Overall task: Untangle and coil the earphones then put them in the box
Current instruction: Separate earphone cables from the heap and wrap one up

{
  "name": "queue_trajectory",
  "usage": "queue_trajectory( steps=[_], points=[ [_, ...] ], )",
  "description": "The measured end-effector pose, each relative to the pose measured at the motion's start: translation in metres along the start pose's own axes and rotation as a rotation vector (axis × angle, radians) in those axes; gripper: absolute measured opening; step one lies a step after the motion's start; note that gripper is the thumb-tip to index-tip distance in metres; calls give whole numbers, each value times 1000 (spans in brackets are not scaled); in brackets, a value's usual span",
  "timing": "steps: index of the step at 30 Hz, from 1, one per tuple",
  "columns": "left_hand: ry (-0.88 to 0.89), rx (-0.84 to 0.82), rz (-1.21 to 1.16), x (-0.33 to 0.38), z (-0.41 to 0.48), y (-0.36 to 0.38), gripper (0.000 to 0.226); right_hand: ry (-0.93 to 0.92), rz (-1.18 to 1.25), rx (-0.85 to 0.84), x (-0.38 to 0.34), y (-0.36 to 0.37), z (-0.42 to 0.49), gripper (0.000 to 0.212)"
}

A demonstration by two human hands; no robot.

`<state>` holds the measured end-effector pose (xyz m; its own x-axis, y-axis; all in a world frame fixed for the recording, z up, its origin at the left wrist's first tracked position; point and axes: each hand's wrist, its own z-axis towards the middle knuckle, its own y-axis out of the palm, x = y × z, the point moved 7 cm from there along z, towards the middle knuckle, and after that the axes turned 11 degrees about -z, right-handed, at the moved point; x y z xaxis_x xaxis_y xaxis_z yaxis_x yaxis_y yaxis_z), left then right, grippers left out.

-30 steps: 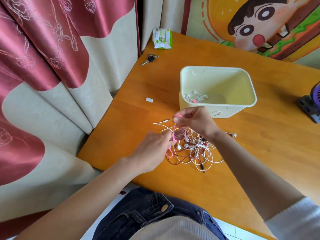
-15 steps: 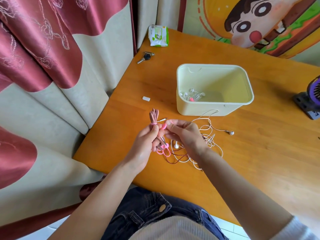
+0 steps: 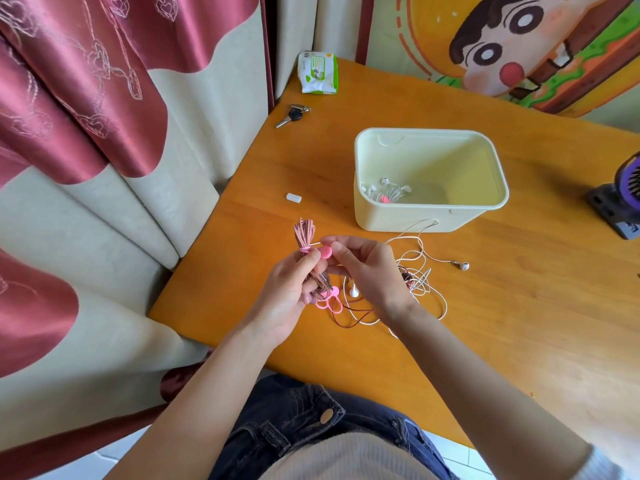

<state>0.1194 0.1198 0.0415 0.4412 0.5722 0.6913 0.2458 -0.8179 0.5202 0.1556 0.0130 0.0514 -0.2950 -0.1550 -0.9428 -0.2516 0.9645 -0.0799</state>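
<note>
My left hand [image 3: 289,294] grips a coiled bundle of pink braided earphones [image 3: 304,233], held upright just above the table's near left part. A pink tie [image 3: 325,252] is wrapped round the bundle, and my right hand [image 3: 363,271] pinches its round end. More pink ties [image 3: 329,299] lie below my fingers. A tangle of white and dark red earphones [image 3: 417,275] lies on the table behind my right hand, with one white earbud [image 3: 462,265] off to the right. The cream box [image 3: 429,216] stands beyond, with coiled white earphones [image 3: 389,192] in its left end.
On the wooden table [image 3: 519,323] there is a small white cap [image 3: 293,198] left of the box, a key [image 3: 292,116] and a wipes packet [image 3: 318,72] at the far left corner, and a purple device [image 3: 620,199] at the right edge. Curtains [image 3: 104,133] hang at the left.
Both hands lifted the pink coil off the tangle and brought it left and nearer to me, turning it upright. The pink tie went round it, and my right hand now pinches the tie's end.
</note>
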Motion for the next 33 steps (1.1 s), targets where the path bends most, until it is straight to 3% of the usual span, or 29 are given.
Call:
queue_trajectory(
  steps=[5, 11, 20, 27, 33],
  points=[
    [-45, -47, -188, 0, 0, 4, 16, 0, -7, 15, 1, 1, 0, 18],
    [69, 3, 131, 2, 2, -1, 16, -4, -45, 95, 2, 1, -1, 14],
    [182, 83, 316, 8, -2, 1, 10, -57, -311, 131, 1, 0, 1, 16],
    [158, 194, 449, 0, 4, -19, 23, -123, -457, 69, -1, 7, -3, 19],
    [172, 133, 414, 1, 1, -14, 10, -12, -156, 7, 9, 5, 2, 12]
  ],
)
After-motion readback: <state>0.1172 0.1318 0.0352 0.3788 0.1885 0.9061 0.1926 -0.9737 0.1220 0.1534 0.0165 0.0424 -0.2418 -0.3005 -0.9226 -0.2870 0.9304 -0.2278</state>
